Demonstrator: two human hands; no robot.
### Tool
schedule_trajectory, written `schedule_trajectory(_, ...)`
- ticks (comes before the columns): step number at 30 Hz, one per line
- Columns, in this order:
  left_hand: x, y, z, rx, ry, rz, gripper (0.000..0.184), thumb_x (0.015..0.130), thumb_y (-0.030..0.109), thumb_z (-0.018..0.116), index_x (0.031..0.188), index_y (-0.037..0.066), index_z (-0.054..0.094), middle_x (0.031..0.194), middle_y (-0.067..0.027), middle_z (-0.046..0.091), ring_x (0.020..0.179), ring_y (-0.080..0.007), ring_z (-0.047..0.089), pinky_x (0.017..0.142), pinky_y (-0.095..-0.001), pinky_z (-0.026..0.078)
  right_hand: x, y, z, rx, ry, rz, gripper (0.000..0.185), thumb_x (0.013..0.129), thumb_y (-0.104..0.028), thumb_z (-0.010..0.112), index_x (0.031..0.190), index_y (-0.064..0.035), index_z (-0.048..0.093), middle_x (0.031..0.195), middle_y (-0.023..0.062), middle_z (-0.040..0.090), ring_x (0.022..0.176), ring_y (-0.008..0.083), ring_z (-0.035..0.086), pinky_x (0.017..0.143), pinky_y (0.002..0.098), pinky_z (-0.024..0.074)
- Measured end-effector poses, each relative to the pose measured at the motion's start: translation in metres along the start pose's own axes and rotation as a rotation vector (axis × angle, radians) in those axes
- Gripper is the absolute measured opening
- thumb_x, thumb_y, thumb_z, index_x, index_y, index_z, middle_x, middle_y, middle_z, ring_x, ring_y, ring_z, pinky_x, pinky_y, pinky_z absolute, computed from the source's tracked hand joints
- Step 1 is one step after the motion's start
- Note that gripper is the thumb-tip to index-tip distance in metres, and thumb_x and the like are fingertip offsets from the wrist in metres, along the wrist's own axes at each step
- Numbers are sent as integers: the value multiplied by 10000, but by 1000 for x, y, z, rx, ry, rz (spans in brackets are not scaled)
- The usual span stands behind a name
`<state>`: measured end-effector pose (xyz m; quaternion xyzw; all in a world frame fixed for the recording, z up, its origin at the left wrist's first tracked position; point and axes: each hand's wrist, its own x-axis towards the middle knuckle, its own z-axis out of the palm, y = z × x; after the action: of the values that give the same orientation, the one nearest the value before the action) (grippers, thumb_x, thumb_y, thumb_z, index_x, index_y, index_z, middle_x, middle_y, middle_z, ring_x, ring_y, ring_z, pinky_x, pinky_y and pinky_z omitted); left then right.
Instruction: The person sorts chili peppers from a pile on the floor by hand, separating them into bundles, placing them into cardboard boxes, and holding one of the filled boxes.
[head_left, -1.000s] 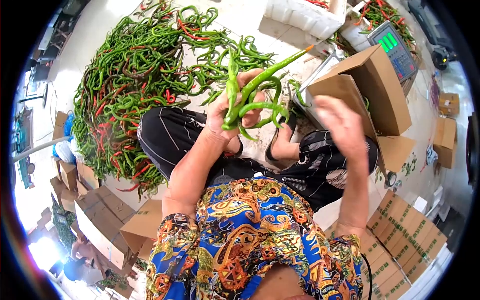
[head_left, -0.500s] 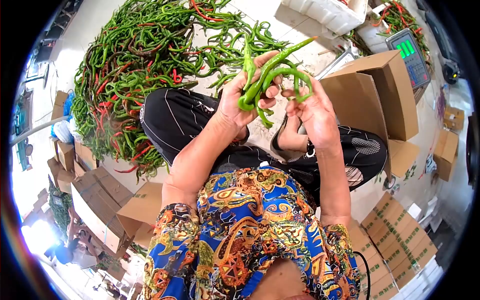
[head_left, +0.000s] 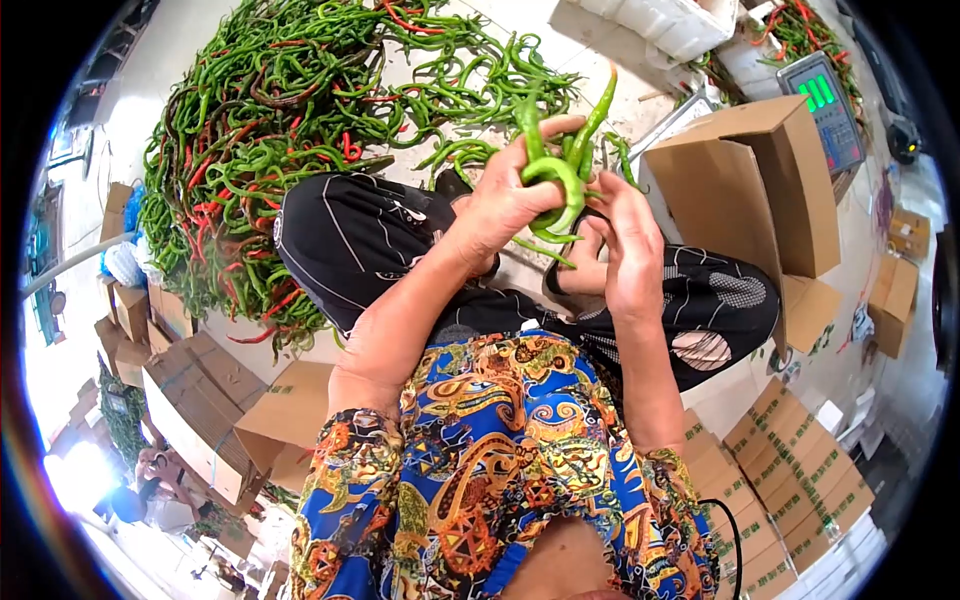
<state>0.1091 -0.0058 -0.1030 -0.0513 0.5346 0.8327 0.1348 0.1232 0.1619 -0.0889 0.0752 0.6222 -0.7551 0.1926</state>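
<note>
Several long green peppers (head_left: 556,180) are bunched in my left hand (head_left: 505,200), its fingers wrapped round them. One pepper curls over the front of the bunch, and another with an orange tip points up. Against the right side of the bunch is my right hand (head_left: 632,240), its fingers bent close to the peppers; whether they grip one is hidden. Beyond my left hand, a large pile of green and red peppers (head_left: 250,150) spreads over the floor.
An open cardboard box (head_left: 720,190) stands at the right, beside a scale with a green display (head_left: 822,110). White foam box (head_left: 660,25) at the top. Flattened cartons (head_left: 800,470) lie lower right, more boxes (head_left: 205,410) lower left. A person (head_left: 160,480) is at the far lower left.
My right hand has come in from the right to the bunch in my left hand. The peppers have turned, and a curled one now lies across the front.
</note>
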Motion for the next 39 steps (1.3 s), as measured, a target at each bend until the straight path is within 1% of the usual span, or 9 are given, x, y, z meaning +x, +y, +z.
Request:
schedule_trajectory(6,5,-33,4,178,-56,102,895,789,55,655,1501,84,114,1115,-119,604,929,-154,605,822,-314,499,22,-2,-14,169,-400,-4,904,753,-247,773,1421,36,234,1301,145,451,1160,197,472,994,329,380)
schedule_trajectory(10,0,-39,13,666,21,143,1029,709,43,694,1504,62,41,1100,-152,620,889,-226,628,821,-322,490,29,11,0,-249,-110,-48,701,726,-231,814,1276,19,459,1026,63,585,897,126,544,794,271,475)
schedule_trajectory(14,-5,-29,12,335,-180,-68,1021,724,33,695,1505,54,37,1167,-140,501,1018,-164,521,857,-303,462,41,6,-5,-10,-43,40,299,867,-93,652,1126,14,548,959,67,625,858,116,603,754,249,515)
schedule_trajectory(17,-1,-31,10,218,-226,-40,964,759,11,656,1509,71,53,1160,-119,496,1020,-161,527,876,-287,457,54,27,-25,212,-44,105,271,892,-80,603,1144,6,556,988,78,636,857,128,636,753,237,526)
schedule_trajectory(21,5,-27,1,138,-190,-8,613,921,134,577,1464,69,301,1262,-93,535,1114,-168,533,934,-306,455,58,34,-44,501,-32,167,294,918,-81,508,1192,17,548,1008,119,647,921,191,644,822,295,534)
schedule_trajectory(25,5,-23,-10,120,29,-10,406,961,151,526,1345,32,471,1081,-118,642,914,-164,634,807,-275,520,65,52,-69,831,-127,372,345,919,-147,466,1196,46,536,1022,183,641,967,307,615,839,411,525)
schedule_trajectory(29,4,1,-11,165,152,44,365,929,114,556,1279,14,523,1022,-109,659,950,-160,619,837,-285,496,65,62,-81,1103,-273,359,428,915,-197,436,1231,81,514,1112,230,622,1000,341,605,825,444,515)
schedule_trajectory(35,0,-24,5,555,-101,119,310,778,86,724,1071,36,638,1020,-48,653,894,-136,616,783,-278,499,60,47,-73,1112,-276,321,461,911,-221,414,1245,82,509,1174,238,595,1034,341,592,824,435,514)
schedule_trajectory(39,-3,-34,12,853,-160,338,168,742,100,726,892,64,660,809,-81,620,770,-293,615,666,-354,477,59,45,-73,1118,-391,267,512,895,-231,416,1298,81,464,1254,238,547,1140,362,543,870,445,503)
